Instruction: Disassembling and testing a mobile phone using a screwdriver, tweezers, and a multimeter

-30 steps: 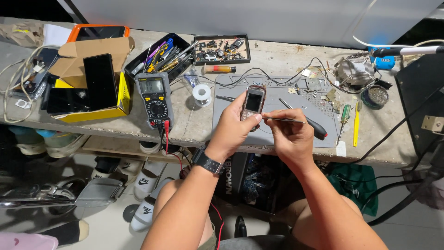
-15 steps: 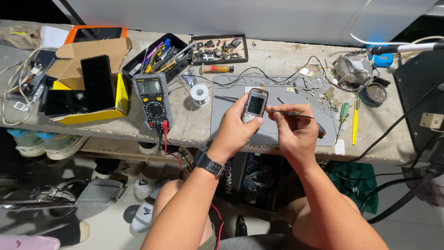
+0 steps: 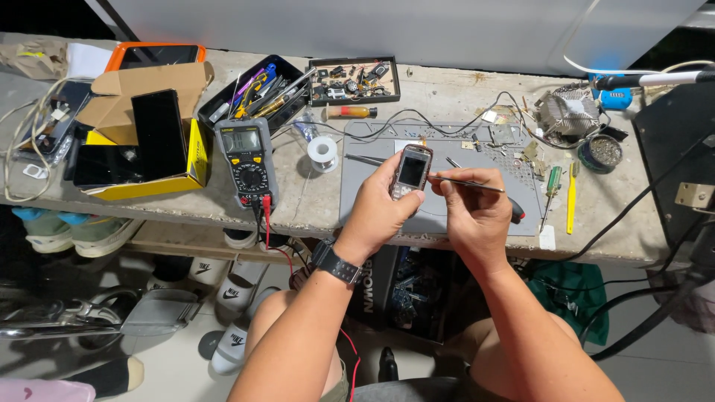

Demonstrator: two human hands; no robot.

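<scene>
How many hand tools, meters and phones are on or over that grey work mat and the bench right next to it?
Small phone, held in the left hand: 1
Thin metal tool, in the right hand: 1
Multimeter: 1
Green-handled screwdriver: 1
Yellow toothbrush: 1
Solder spool: 1
Total: 6

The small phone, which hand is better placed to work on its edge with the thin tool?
Probably the right hand. It already pinches the thin metal tool, whose tip sits at the side of the small phone. The left hand is wrapped around the phone, holding it up above the grey work mat.
</scene>
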